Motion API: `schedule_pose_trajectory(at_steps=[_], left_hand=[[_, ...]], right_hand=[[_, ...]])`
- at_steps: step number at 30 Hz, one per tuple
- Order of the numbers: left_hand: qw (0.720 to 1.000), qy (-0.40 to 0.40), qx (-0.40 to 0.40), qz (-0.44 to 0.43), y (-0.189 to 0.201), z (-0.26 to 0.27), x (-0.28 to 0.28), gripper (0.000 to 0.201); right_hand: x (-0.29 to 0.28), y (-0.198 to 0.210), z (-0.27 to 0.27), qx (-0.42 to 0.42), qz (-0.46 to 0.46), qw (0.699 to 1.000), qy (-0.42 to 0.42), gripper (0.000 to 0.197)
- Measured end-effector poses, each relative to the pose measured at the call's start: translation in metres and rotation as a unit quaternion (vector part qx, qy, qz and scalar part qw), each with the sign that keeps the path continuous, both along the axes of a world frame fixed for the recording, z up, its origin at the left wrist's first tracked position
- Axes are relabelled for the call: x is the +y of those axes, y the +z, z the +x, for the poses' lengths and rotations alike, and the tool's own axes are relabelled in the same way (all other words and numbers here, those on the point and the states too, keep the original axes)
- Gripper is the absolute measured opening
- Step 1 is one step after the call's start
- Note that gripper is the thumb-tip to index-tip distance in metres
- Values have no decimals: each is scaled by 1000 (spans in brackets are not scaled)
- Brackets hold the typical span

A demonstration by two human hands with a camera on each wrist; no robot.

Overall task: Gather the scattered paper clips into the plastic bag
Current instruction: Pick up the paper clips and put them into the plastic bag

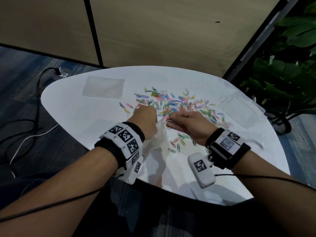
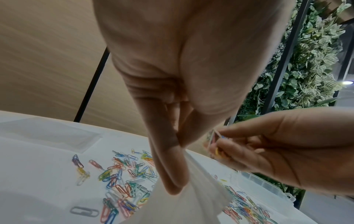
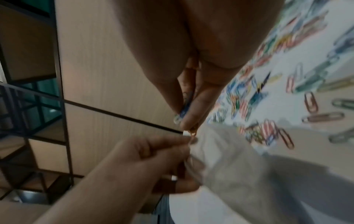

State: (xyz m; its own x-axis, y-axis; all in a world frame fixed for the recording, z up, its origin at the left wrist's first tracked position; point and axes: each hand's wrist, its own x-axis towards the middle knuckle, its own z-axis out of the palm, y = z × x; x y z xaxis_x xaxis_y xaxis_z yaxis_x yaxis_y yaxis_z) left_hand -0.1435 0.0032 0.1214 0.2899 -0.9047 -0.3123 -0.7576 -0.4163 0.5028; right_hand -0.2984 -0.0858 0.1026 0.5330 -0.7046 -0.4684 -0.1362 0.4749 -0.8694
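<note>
White rounded table (image 1: 71, 106) at centre. Tan wood-grain wall panels (image 1: 153, 31) from 10 to 1 o'clock, split by a black vertical strip (image 1: 93, 29), black trim along the base. Blue-grey carpet (image 1: 20, 65) at 9 o'clock, with a black cable (image 1: 38, 86) and a white cable (image 1: 34, 135) trailing over it. Black metal frame post (image 1: 256, 40) at 2 o'clock; green leafy plants (image 1: 290, 57) behind it. A round lamp (image 2: 347, 82) glows among the foliage in the left wrist view.

Both bare forearms are wearing black wristbands (image 1: 118, 151) carrying white blocks printed with black square markers (image 1: 125, 135), thin black cables (image 1: 256, 177) trailing back.
</note>
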Motion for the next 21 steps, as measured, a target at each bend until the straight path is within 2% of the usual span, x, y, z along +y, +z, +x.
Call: schedule_pose_trajectory(at_steps=[2,4,6,8,12,17,19,21], left_hand=[[1000,4,1,-4,1,-2,1,20],[1000,3,3,-8,2,-3,2,20],[1000,-2,7,-9,3,-3,2,20],[1000,-3,8,-8,3,-2,2,19],[1000,0,12,-5,3,-1,1,19],[1000,-4,10,-12,6,0,3,24],[1000,-8,13,-13,6,0,5,26],[1000,-10,13,-12,7,0,7,27]], right_hand=[[15,-9,9,6,37,999,14,17],[26,-18,16,36,37,998,25,16],[30,-25,20,80,-11,996,39,21],[30,-26,21,133,-96,984,65,27],[33,-16,22,226,-301,918,127,10],[36,-18,29,269,-357,875,187,14],[36,-19,31,286,-394,847,215,9],[38,-19,30,294,-437,819,225,16]])
